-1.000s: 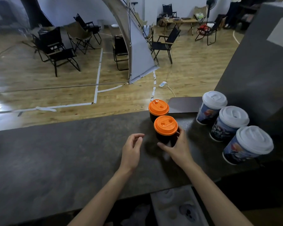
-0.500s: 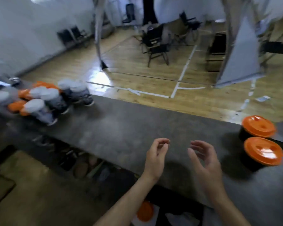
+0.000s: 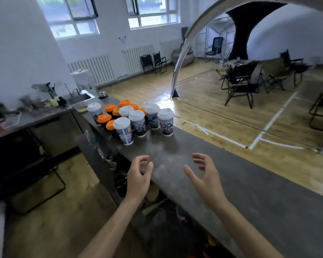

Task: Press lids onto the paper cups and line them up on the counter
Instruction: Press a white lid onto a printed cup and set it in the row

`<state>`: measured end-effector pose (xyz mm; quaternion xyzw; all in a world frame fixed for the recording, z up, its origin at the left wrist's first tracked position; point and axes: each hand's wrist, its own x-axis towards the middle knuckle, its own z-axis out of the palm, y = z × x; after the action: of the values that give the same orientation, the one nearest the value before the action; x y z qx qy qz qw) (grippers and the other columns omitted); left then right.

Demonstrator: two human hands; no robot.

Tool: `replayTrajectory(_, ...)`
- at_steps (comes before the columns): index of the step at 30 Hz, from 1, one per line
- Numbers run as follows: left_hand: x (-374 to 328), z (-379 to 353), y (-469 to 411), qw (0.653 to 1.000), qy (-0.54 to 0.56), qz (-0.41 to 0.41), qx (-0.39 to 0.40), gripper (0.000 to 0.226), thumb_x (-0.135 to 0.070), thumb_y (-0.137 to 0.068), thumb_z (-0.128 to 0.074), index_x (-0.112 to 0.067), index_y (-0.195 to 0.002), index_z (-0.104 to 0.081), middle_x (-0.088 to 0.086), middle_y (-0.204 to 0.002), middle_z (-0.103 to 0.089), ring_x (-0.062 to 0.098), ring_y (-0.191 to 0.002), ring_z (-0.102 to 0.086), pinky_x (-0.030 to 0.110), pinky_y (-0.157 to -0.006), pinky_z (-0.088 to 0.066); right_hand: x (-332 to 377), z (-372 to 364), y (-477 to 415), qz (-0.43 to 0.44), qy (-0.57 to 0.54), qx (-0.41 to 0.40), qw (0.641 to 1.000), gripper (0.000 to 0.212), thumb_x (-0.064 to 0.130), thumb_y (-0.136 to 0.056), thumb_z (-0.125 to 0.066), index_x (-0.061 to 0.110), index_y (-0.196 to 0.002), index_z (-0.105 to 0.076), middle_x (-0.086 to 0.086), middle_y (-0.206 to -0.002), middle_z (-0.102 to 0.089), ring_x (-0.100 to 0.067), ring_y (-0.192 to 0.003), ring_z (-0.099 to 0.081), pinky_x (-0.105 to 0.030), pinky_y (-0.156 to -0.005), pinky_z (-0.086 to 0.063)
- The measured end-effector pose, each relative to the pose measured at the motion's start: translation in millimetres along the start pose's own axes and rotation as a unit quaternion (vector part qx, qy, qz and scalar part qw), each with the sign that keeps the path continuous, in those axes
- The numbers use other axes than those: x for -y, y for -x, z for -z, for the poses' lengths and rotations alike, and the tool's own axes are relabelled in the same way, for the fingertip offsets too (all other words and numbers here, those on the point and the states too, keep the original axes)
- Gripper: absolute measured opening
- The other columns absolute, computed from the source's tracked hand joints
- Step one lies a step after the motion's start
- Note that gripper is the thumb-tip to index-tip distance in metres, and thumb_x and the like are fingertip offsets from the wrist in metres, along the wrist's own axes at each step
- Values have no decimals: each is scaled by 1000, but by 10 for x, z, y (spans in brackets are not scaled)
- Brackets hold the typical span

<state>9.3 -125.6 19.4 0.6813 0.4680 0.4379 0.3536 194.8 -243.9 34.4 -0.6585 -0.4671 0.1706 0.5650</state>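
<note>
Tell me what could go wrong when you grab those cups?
The white-lidded cups stand packed tight, so the left hand or right hand grabbing one might tip its neighbours. The nearest cup stands close to the counter edge; a bump could send it off. The orange-lidded cups sit behind the tall ones, awkward to reach.

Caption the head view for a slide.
Left hand and right hand hover empty above the counter, short of the white-lidded cups and orange-lidded cups.
</note>
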Motion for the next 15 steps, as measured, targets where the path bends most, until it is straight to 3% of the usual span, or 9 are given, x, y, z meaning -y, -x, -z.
replayTrajectory(6, 315, 244, -1200, 974, -180, -133, -23, 39, -26, -90, -76, -15, -123, -59, 1, -120, -59, 19, -113, -55, 37, -99, -47, -60, -826, -1010, -12, 55, 11, 998, 56, 41, -86, -78, 23, -132, -52, 8, -126, -55, -6, -114, -55, -22, -95, -45)
replayTrajectory(9, 360, 247, -1926, 934, -294, -201, -9, 51, -33, -84, -79, -12, -125, -56, 6, -123, -59, 25, -116, -54, 41, -97, -45, -97, -1219, -1610, -36, 76, -8, 996, 64, 38, -85, -80, 17, -137, -49, 2, -131, -54, -13, -118, -53, -27, -97, -44)
replayTrajectory(12, 378, 170, -2632, 895, -381, -231, 18, 64, -33, -81, -81, -7, -133, -55, 15, -136, -56, 35, -127, -52, 46, -105, -41, -178, -1507, -2202, -18, 155, -20, 987, 72, 36, -85, -81, 10, -142, -46, -8, -141, -50, -22, -131, -47, -29, -106, -38)
replayTrajectory(15, 422, 27, -3173, 845, -480, -223, 76, 78, -42, -91, -71, -5, -150, -37, 19, -158, -37, 36, -149, -30, 46, -120, -23, -277, -1684, -2700, 33, 256, -20, 966, 76, 36, -85, -80, 8, -146, -43, -15, -153, -40, -33, -141, -37, -42, -117, -32)
